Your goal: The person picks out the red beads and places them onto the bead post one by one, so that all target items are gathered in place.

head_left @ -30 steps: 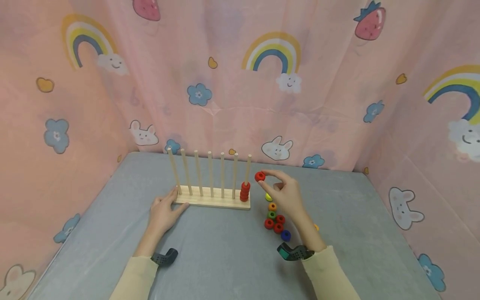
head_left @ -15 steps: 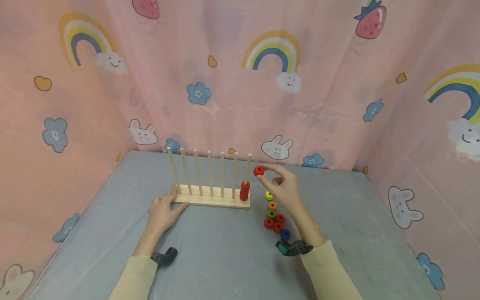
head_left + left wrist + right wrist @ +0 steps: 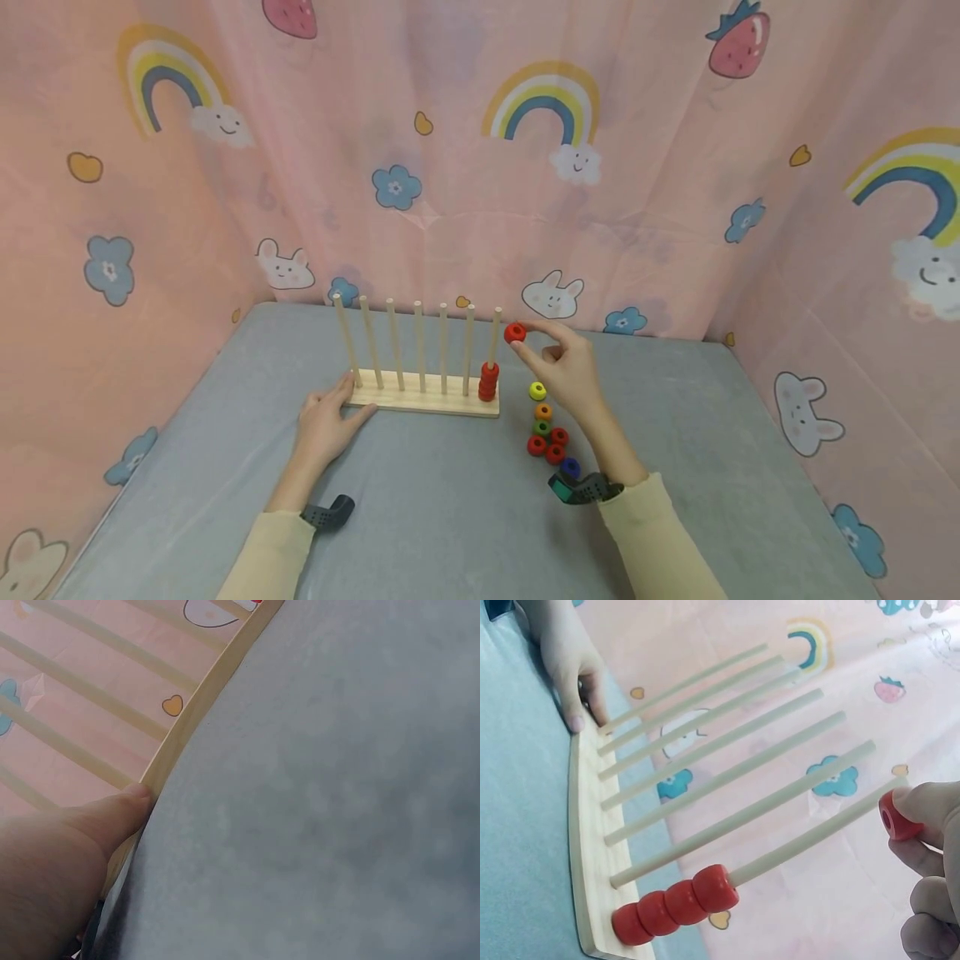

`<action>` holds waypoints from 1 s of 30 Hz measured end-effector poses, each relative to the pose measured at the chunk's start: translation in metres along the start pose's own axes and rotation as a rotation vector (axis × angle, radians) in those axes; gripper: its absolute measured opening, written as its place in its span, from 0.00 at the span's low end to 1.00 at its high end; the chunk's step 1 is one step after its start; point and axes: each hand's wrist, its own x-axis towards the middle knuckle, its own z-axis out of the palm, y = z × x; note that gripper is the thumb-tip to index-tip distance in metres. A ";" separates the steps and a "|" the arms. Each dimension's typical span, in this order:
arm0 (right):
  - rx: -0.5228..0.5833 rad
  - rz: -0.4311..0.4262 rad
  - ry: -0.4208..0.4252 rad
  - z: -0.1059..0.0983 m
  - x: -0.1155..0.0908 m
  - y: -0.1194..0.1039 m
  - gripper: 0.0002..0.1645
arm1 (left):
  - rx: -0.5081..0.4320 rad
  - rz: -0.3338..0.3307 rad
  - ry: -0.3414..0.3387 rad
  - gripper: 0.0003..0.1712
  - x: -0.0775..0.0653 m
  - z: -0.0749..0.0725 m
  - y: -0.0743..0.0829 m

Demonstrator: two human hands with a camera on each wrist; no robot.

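Surrounding the table (image 3: 450,517): pink printed cloth (image 3: 480,233), behind it and at both sides.
Table top: grey-blue, under the arms.
Wooden rack (image 3: 427,402): standing on the table, a long base with seven pegs (image 3: 444,350) in a row.
Right hand (image 3: 570,379): raised beside the rack, thumb and forefinger pinching a red bead (image 3: 906,827).
Left hand (image 3: 326,425): gripping the rack's left end, thumb at the base's front edge.
Loose beads (image 3: 534,392): on the table right of the rack; yellow, orange, green, three red, one blue (partly covered by the dark wrist device (image 3: 588,489)).
Bead stack (image 3: 488,382): four red, low on the rightmost peg (image 3: 494,342).
Pinched bead: just beside that peg's upper part.
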 end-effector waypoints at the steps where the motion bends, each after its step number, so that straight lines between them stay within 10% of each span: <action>1: 0.000 -0.002 0.001 0.000 0.001 0.000 0.22 | 0.000 0.000 -0.001 0.45 0.000 0.000 0.000; 30: 0.031 -0.053 -0.021 -0.002 0.029 -0.020 0.22 | -0.006 0.003 -0.008 0.45 0.001 0.000 -0.002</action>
